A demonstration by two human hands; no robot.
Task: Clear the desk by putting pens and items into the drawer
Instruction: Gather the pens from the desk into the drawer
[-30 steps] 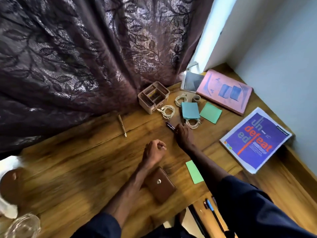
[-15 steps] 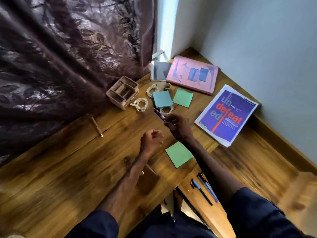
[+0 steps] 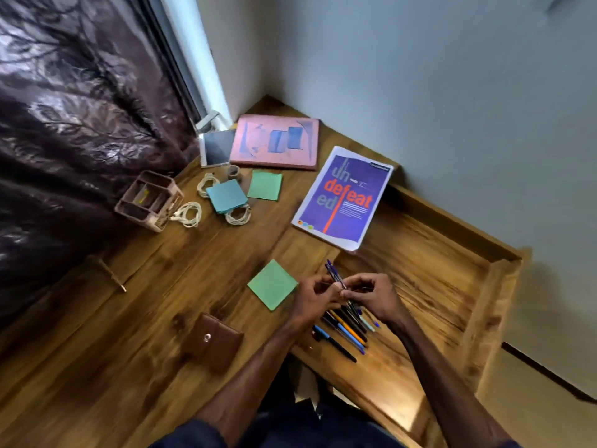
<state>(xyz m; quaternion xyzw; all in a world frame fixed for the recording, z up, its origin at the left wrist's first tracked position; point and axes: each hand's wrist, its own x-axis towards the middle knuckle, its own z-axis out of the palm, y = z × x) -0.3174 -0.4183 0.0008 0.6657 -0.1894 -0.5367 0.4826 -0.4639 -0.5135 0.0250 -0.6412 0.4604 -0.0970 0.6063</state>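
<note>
Left hand (image 3: 315,299) and right hand (image 3: 371,295), fingers curled, pinch a couple of blue pens (image 3: 334,274) between them just above the open drawer (image 3: 420,286). Roughly partway: a pile of pens (image 3: 345,329) lies in it right under the hands, but green note (image 3: 273,284) and wallet (image 3: 213,342) to their left, a lone pen (image 3: 113,275) far left, and cords (image 3: 189,215), pads (image 3: 226,197), books (image 3: 342,198) beyond them wait on the desk (image 3: 161,302)

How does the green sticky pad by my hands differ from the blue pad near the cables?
The green sticky pad lies alone on bare wood near the left hand, which grips pens; the blue pad sits farther back, overlapping a coiled white cable. The blue pad shows a thicker stack edge; the green sticky pad looks thin. Both are square and on the desk top, not in the drawer.
</note>
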